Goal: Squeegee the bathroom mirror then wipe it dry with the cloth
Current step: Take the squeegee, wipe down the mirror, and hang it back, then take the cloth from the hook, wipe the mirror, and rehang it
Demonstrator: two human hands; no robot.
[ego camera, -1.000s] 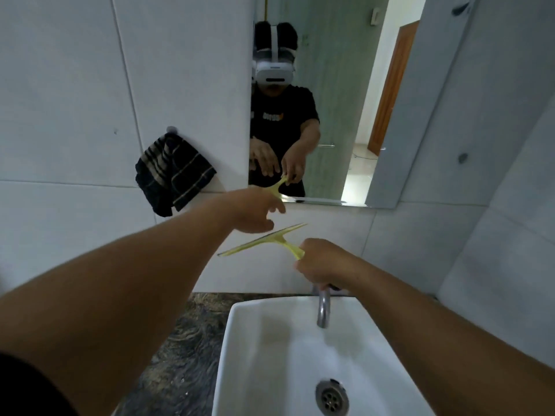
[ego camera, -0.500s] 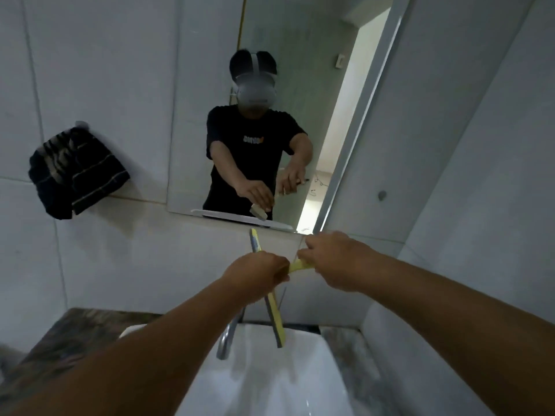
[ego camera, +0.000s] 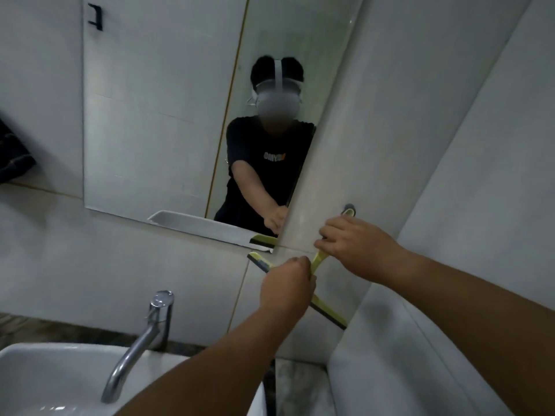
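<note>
A yellow squeegee [ego camera: 319, 259] is gripped by closed left hand [ego camera: 286, 280] and right hand [ego camera: 350, 246] below the mirror [ego camera: 156, 115]; its blade should be pressed flat.

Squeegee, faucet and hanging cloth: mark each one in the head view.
squeegee [ego camera: 329, 312], head view, on the yellow blade bar below the left hand.
faucet [ego camera: 132, 349], head view, on the curved chrome spout.
cloth [ego camera: 12, 157], head view, on the dark striped fabric at the left edge.

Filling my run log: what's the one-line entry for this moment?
left hand: holds squeegee blade | right hand: on handle | mirror: untouched | cloth: hanging
</note>
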